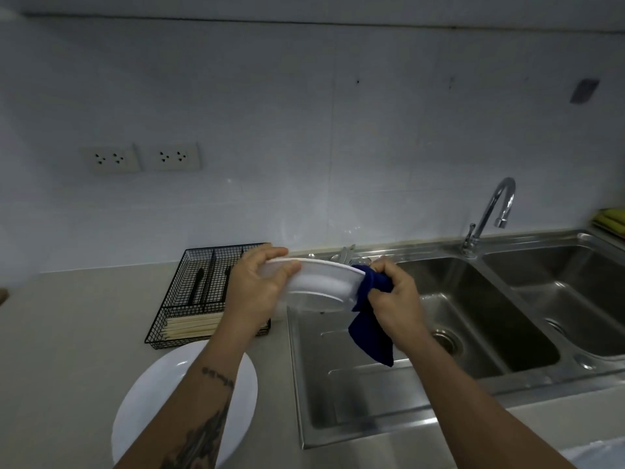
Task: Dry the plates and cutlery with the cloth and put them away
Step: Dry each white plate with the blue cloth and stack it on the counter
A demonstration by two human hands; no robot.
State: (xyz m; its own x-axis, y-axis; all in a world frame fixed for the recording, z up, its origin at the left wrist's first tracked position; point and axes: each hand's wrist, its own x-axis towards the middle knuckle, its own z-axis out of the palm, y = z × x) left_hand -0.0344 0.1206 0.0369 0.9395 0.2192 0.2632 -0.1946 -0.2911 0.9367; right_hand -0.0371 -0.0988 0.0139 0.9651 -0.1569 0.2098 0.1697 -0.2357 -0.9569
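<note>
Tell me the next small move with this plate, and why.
Probably turn the held plate in the left hand so the blue cloth, gripped by the right hand, wipes further round the rim; it covers only the right edge now.

No readable text, label, brand or number anywhere in frame. Tattoo point(218, 376) on left forearm, lower centre-left, looks like short line of script, but too blurred to make out letters. Larger dark tattoo below it, near bottom edge: pattern only, no legible characters. Wall sockets point(140, 158), left of centre, show holes only, no markings visible. Small dark plate point(584, 91) on wall, upper right, carries nothing legible at this sharpness.
</note>
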